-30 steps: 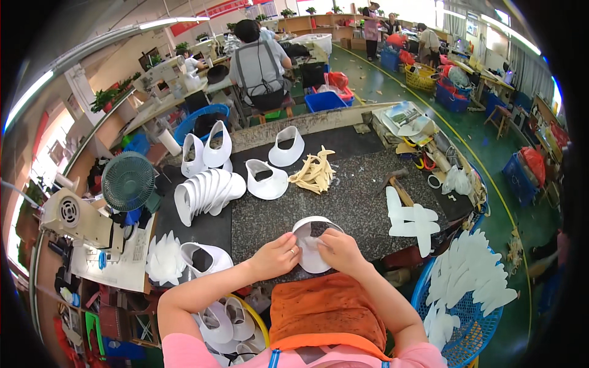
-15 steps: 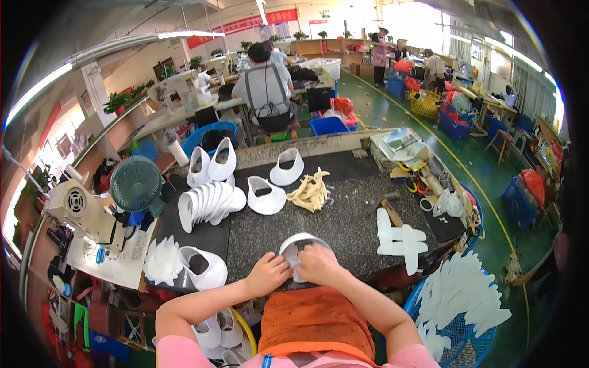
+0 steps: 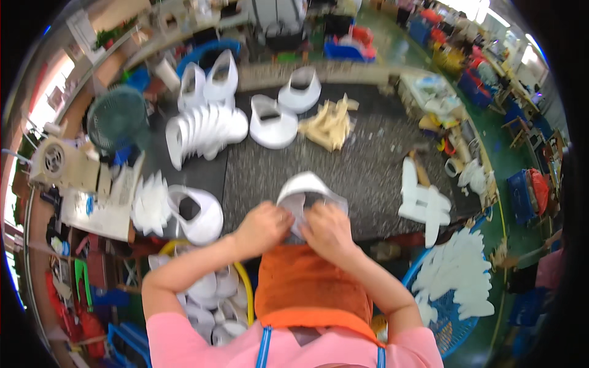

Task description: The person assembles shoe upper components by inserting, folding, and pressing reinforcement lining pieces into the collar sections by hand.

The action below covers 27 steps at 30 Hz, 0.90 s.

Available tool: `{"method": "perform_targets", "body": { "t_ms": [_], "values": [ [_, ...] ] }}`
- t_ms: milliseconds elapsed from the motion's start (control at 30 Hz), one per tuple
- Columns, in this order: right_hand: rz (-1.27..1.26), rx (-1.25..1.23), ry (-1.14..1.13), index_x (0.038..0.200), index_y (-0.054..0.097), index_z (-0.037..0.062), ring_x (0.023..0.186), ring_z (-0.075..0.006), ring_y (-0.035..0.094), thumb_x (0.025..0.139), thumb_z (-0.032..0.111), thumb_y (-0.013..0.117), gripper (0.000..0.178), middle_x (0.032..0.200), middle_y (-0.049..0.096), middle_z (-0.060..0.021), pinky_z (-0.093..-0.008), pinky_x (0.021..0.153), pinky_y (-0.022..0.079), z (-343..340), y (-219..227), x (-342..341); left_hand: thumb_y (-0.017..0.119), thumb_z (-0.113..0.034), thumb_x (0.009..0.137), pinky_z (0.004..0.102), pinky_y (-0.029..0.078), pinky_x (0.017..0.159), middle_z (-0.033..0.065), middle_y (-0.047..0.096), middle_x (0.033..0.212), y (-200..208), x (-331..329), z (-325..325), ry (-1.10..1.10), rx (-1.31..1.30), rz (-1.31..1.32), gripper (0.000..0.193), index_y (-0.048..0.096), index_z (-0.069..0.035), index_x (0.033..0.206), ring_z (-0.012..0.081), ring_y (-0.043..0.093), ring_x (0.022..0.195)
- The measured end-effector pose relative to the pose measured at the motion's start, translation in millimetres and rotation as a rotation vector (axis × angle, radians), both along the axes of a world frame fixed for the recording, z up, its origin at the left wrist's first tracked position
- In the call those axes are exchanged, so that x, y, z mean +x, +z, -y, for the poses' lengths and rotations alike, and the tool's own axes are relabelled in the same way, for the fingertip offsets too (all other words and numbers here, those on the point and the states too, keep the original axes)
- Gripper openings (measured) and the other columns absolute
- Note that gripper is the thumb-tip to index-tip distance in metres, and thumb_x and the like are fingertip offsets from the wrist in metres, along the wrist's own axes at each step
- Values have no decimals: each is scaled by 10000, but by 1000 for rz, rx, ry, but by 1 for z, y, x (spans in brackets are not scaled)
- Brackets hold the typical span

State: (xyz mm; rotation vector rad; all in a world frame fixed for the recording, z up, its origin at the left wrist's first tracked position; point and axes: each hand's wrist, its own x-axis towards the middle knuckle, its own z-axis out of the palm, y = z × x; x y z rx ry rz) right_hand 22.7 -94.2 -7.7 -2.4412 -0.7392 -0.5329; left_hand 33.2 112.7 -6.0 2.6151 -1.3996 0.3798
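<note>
At the near edge of the black work surface point(image 3: 270, 178) is a white shoe upper point(image 3: 302, 183), its curved end away from me. My left hand point(image 3: 265, 226) has its fingers curled on the left edge of the upper. My right hand point(image 3: 329, 228) grips its right side, fingers bent into the opening. Both hands partly cover the upper, and motion blur hides fine detail. Another white upper point(image 3: 205, 221) lies to the left of my left forearm. Farther off are a nested row of uppers point(image 3: 205, 132) and single ones, such as this white upper point(image 3: 273, 130).
Cream-coloured strips point(image 3: 330, 124) lie in a heap beyond my hands. White flat pieces point(image 3: 423, 202) and a hammer point(image 3: 421, 168) are at the right. More white pieces fill a blue basket point(image 3: 454, 319); others are stacked point(image 3: 152, 205) at the left, near a sewing machine point(image 3: 58, 162) and fan point(image 3: 116, 119).
The view has tipped downward, so the table sits higher in the picture. My hands stay on the upper; its rim is turned slightly, and my right hand reaches into it differently.
</note>
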Motion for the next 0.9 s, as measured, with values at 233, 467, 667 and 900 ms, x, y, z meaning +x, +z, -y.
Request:
{"method": "perform_targets", "body": {
  "t_ms": [233, 467, 667, 900],
  "values": [
    [20, 40, -16, 846, 644, 44, 778, -244, 567, 765, 77, 615, 92, 789, 528, -58, -352, 687, 462, -12, -20, -6, 677, -151, 759, 359, 450, 852, 51, 637, 1086, 5, 15, -6, -13, -15, 52, 260, 647, -71, 1005, 197, 601, 1013],
    [98, -7, -107, 909, 664, 39, 784, -207, 543, 758, 80, 629, 160, 804, 516, -36, -332, 693, 439, -22, -22, -28, 677, -127, 749, 371, 503, 812, 52, 645, 1117, 0, 13, -9, -41, -224, -183, 276, 642, -69, 1016, 210, 635, 935],
    [90, -178, 4, 977, 660, 36, 917, -229, 562, 740, 119, 623, 254, 932, 569, -62, -350, 782, 459, -7, -6, -29, 619, -165, 766, 313, 484, 698, 39, 627, 1144, 11, 17, 3, -75, -45, -31, 308, 644, -116, 1069, 185, 609, 791],
    [132, -193, 66, 955, 660, 4, 982, -241, 592, 721, 104, 621, 257, 1017, 614, -88, -356, 797, 490, 14, -8, -19, 722, -124, 668, 348, 476, 743, 69, 600, 1095, 3, 8, 8, 37, -269, -53, 325, 653, -93, 985, 239, 610, 856]
  ]
}}
